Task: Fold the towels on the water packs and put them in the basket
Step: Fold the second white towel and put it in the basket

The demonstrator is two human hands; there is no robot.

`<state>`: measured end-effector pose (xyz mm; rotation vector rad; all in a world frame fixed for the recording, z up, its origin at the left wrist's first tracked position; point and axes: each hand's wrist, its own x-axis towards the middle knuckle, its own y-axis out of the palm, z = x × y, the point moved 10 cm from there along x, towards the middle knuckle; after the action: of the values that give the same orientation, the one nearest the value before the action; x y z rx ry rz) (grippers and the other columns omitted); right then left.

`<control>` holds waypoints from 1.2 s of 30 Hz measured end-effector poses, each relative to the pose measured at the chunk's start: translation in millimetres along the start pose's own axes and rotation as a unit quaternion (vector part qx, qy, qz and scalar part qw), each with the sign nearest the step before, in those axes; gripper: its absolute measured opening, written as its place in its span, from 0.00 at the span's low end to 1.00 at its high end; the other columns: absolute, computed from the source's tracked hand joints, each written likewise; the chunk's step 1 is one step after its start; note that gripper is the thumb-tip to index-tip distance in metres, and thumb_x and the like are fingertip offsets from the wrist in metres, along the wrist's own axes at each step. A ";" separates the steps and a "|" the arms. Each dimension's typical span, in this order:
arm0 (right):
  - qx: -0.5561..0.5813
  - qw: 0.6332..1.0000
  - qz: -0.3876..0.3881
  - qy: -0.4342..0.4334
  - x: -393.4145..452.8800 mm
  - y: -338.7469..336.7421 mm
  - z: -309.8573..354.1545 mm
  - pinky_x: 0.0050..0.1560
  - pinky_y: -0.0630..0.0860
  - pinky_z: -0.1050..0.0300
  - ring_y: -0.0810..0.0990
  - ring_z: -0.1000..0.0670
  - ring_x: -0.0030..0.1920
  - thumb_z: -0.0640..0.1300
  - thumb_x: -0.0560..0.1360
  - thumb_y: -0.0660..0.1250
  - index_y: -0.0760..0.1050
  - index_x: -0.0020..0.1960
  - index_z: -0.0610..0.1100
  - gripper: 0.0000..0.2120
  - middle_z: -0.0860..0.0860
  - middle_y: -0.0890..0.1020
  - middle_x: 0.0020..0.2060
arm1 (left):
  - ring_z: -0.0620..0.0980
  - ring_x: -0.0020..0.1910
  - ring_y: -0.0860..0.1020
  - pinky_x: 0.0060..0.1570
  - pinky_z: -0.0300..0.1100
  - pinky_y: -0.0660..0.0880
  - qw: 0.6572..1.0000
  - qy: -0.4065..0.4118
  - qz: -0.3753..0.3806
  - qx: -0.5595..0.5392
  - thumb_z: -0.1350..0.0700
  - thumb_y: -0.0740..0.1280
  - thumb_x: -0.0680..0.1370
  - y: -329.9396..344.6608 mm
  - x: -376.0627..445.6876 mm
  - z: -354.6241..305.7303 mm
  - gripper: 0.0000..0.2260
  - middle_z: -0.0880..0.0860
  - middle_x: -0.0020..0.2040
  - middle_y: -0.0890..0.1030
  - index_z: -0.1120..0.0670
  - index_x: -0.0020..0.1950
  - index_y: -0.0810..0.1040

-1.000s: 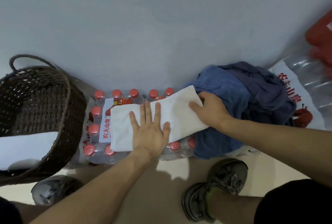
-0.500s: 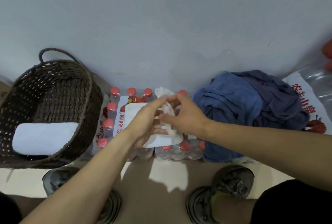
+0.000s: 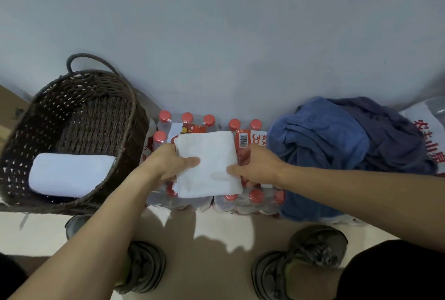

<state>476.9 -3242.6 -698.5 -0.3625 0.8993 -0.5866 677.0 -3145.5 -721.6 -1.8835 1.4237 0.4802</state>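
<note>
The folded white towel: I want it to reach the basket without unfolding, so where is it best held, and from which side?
Judging by its pose, take the folded white towel by its two side edges, one hand from each side, thumbs on top and fingers beneath, as the left hand and right hand do here. It lies flat on the water packs, so this grip should keep the layers together.

We see a dim, even indoor light with a cool blue-grey cast over the wall (image 3: 221,22). It falls from above and behind us, since soft shadows of the arms lie on the floor (image 3: 216,232) just under the water packs (image 3: 243,201). The white towel (image 3: 207,162) is the brightest patch, nearly washed out, its weave lost. Wide-angle bending curves the edges; the basket (image 3: 21,131) leans. The corners darken, and detail is soft throughout.
</note>
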 end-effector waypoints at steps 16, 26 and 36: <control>0.067 0.995 0.060 0.043 13.8 34.5 -5.0 0.40 0.84 0.42 0.86 0.41 0.41 0.46 0.75 0.72 0.71 0.63 0.46 0.20 0.44 0.83 0.53 | 0.54 0.40 0.79 0.35 0.43 0.72 0.951 0.042 -0.140 0.274 0.35 0.69 0.72 -18.9 -9.5 -21.3 0.22 0.51 0.35 0.79 0.54 0.38 0.74; 0.189 0.970 0.108 0.107 7.7 41.3 -15.6 0.39 0.84 0.45 0.86 0.40 0.40 0.42 0.73 0.75 0.73 0.59 0.36 0.19 0.39 0.85 0.47 | 0.55 0.58 0.76 0.58 0.49 0.75 0.969 0.002 -0.022 0.245 0.48 0.74 0.72 1.9 -18.9 -22.4 0.31 0.53 0.60 0.77 0.54 0.70 0.65; -0.001 0.981 -0.176 -0.077 -8.3 -48.6 15.9 0.40 0.73 0.61 0.78 0.54 0.45 0.58 0.60 0.80 0.67 0.54 0.49 0.32 0.53 0.77 0.48 | 0.51 0.43 0.80 0.42 0.43 0.78 0.979 0.135 0.028 0.149 0.55 0.77 0.69 12.0 -33.0 -70.7 0.21 0.50 0.46 0.80 0.46 0.54 0.69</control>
<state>470.1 -3274.9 -658.5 -0.5666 0.6903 -0.8704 646.4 -3176.4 -655.7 -1.7139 1.6261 0.0277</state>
